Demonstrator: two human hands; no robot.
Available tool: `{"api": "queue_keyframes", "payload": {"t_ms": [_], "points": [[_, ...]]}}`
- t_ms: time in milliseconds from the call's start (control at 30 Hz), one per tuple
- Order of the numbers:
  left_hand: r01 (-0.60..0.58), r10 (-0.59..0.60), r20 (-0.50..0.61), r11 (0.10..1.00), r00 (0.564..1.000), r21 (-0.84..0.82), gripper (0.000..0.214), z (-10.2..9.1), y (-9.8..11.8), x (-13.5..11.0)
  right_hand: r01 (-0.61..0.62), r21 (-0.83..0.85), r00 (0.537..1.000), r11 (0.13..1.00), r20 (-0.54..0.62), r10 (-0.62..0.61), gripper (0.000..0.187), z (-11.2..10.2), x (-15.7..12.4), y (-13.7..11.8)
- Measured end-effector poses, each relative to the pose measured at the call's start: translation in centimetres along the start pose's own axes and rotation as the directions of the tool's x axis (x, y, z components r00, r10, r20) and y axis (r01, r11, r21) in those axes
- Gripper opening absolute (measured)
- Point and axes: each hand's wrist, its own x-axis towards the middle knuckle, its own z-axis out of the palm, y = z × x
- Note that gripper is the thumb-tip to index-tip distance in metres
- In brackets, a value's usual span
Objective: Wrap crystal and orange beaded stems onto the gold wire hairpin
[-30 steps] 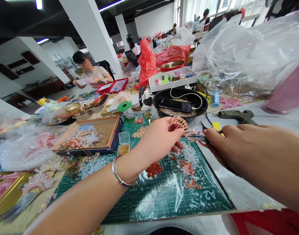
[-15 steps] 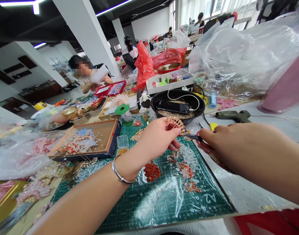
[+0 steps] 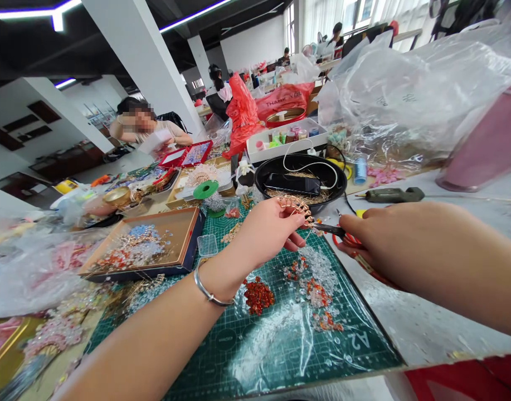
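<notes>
Pinched in my left hand (image 3: 269, 228) is a curved gold openwork ornament (image 3: 296, 204), with the fingers closed around its lower end. My right hand (image 3: 376, 231) is wrapped around pliers (image 3: 328, 229) with red handles. The plier jaws reach left to the ornament's end beside my left fingertips; whether they grip a wire there is too small to tell. Below the hands, a pile of dark orange beads (image 3: 258, 296) and a spread of clear beads (image 3: 322, 270) mixed with orange ones lie on the green cutting mat (image 3: 222, 362).
A shallow box (image 3: 191, 245) of beads stands left. Behind my hands is a black bowl (image 3: 261, 181) holding a phone (image 3: 295, 184), beside a green spool (image 3: 205, 189). A glue gun (image 3: 395, 195) lies at right, before large plastic bags (image 3: 405, 94). A person (image 3: 149, 128) sits across at left.
The view has shifted slightly. The pliers' red handles show more openly under my right hand, with the jaws still at the ornament. The person at left has lowered a white sheet and raised an arm.
</notes>
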Motion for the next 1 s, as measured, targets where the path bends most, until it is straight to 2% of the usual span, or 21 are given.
{"api": "queue_keyframes", "payload": {"t_ms": [267,400,567,667,800,1000], "points": [[0.009,-0.008,-0.01,0.999,1.0,0.038,0.006,0.5,0.5,-0.2,-0.033,-0.048,0.998,0.998,0.057,0.036,0.03,-1.7,0.1,-1.4],[0.011,-0.009,-0.029,0.997,1.0,0.073,0.006,0.7,0.9,-0.4,-0.055,-0.077,0.993,0.995,0.103,0.063,0.018,-2.1,0.4,-1.7],[-0.025,0.032,-0.044,0.99,0.999,0.139,0.005,0.8,0.9,-0.6,-0.029,-0.074,0.984,0.997,0.175,0.041,0.006,-2.0,1.1,-0.9],[-0.053,0.065,-0.055,0.98,0.996,0.193,0.005,0.6,0.9,-0.1,-0.032,-0.084,0.973,0.996,0.224,0.051,0.014,-2.6,1.6,-0.7],[-0.095,0.114,-0.071,0.967,0.991,0.235,0.004,-0.1,0.9,2.2,-0.08,-0.121,0.959,0.989,0.263,0.11,0.027,-3.5,3.2,-0.6],[-0.106,0.145,-0.154,0.965,0.977,0.239,0.003,-2.0,0.7,8.2,-0.12,-0.097,0.962,0.988,0.235,0.14,0.032,-3.2,8.5,1.5]]}}
